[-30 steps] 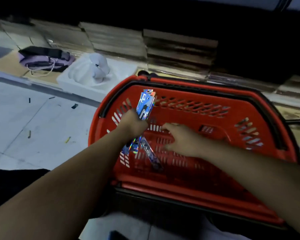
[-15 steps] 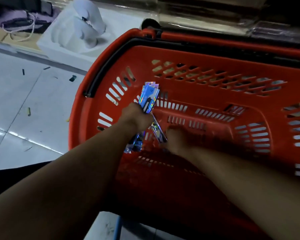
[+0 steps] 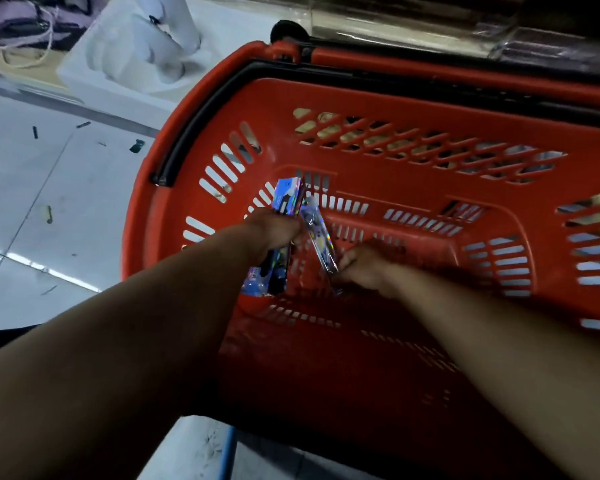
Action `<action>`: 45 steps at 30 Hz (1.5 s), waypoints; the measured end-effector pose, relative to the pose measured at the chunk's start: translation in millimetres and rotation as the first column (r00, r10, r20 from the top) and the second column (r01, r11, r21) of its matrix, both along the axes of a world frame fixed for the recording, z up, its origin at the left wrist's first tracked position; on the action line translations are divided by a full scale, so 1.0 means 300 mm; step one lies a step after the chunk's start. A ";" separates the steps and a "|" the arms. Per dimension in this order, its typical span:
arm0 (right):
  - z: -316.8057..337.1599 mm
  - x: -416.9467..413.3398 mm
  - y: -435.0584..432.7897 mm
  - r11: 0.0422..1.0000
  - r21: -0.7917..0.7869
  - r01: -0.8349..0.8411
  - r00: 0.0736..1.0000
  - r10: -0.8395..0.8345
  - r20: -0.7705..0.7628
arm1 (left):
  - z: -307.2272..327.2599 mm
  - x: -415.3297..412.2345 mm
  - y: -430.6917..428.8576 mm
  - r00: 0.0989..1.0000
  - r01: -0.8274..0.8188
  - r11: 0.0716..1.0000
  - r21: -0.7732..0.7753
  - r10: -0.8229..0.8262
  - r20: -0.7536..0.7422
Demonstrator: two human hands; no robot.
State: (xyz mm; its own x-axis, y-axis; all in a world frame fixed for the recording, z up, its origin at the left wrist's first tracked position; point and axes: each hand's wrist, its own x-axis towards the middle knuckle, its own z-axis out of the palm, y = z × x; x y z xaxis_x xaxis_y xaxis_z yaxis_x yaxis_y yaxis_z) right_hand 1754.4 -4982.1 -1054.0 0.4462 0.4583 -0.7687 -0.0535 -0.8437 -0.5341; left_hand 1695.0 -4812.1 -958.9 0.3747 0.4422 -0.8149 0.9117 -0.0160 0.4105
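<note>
Both my arms reach into a red plastic shopping basket with slotted walls. My left hand grips a small stack of shiny holographic blue packets; they stick out above and below the fist. My right hand is low near the basket floor and pinches the lower end of one more shiny packet, which leans up towards the stack in my left hand. The fingertips of both hands are hidden.
The basket has a black handle folded along its rim. A white moulded foam piece and a purple-and-black bag lie on the floor at upper left. Pale floor tiles carry small scraps. Dark shelving runs along the top.
My right hand took hold of the packet lying on the basket floor and lifted it towards my left hand. My head moved closer over the basket.
</note>
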 end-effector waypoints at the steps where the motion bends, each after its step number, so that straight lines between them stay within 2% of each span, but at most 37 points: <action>1: 0.033 0.014 -0.012 0.997 0.029 0.068 0.995 -0.066 -0.077 | 0.006 0.005 -0.009 1.000 -0.013 1.000 -0.021 0.013 0.017; 5: 0.175 0.025 -0.049 0.958 0.165 0.236 0.923 -0.168 -0.348 | 0.095 0.016 -0.051 1.000 0.020 0.989 -0.145 -0.020 0.004; 8: 0.293 0.009 -0.061 0.943 0.213 0.257 0.909 -0.161 -0.384 | 0.178 0.021 -0.069 1.000 -0.013 0.968 -0.250 0.006 -0.028; 12: 0.473 0.009 -0.092 0.889 0.312 0.335 0.883 -0.180 -0.434 | 0.320 0.038 -0.123 0.994 -0.012 0.931 -0.365 0.050 0.093; 14: 0.583 0.008 -0.124 0.851 0.380 0.363 0.890 -0.196 -0.413 | 0.415 0.031 -0.164 0.978 0.037 0.944 -0.329 0.033 0.206; 16: 0.703 0.005 -0.158 0.803 0.454 0.387 0.894 -0.207 -0.396 | 0.503 0.020 -0.190 0.924 0.044 0.973 -0.228 0.046 0.379; 18: 0.826 -0.007 -0.188 0.763 0.528 0.373 0.905 -0.175 -0.387 | 0.599 0.005 -0.219 0.852 0.061 0.974 -0.220 0.063 0.519; 21: 0.996 -0.039 -0.220 0.719 0.619 0.315 0.936 -0.125 -0.330 | 0.742 -0.022 -0.261 0.763 0.151 0.948 -0.279 0.067 0.643; 24: 1.134 -0.086 -0.247 0.696 0.663 0.276 0.961 -0.184 -0.207 | 0.866 -0.043 -0.301 0.647 0.174 0.969 -0.173 0.020 0.762; 26: 1.209 -0.118 -0.267 0.664 0.686 0.297 0.953 -0.256 -0.164 | 0.944 -0.045 -0.329 0.574 0.117 0.987 -0.110 0.023 0.819; 28: 1.278 -0.137 -0.281 0.604 0.713 0.357 0.921 -0.356 -0.159 | 1.018 -0.044 -0.341 0.515 0.042 0.981 -0.191 0.143 0.845; 30: 1.341 -0.133 -0.291 0.519 0.738 0.431 0.862 -0.478 -0.167 | 1.085 -0.045 -0.344 0.472 0.063 0.948 -0.313 0.248 0.846; 33: 1.439 -0.126 -0.298 0.426 0.772 0.472 0.794 -0.585 -0.162 | 1.162 -0.050 -0.337 0.404 0.105 0.910 -0.402 0.330 0.853; 37: 1.530 -0.124 -0.290 0.359 0.784 0.507 0.745 -0.639 -0.190 | 1.242 -0.058 -0.322 0.320 0.119 0.906 -0.407 0.353 0.879; 45: 1.584 -0.133 -0.296 0.267 0.797 0.542 0.709 -0.654 -0.263 | 1.315 -0.073 -0.310 0.242 0.170 0.886 -0.431 0.387 0.890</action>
State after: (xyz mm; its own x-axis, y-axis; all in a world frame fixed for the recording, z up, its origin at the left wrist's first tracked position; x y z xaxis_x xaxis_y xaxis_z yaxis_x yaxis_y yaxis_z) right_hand 1714.4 -5070.8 -578.8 0.9113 0.3747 -0.1703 -0.2544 0.1874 -0.9488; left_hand 1673.2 -4905.1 -564.3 0.9442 0.3286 0.0218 -0.1745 0.4432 0.8792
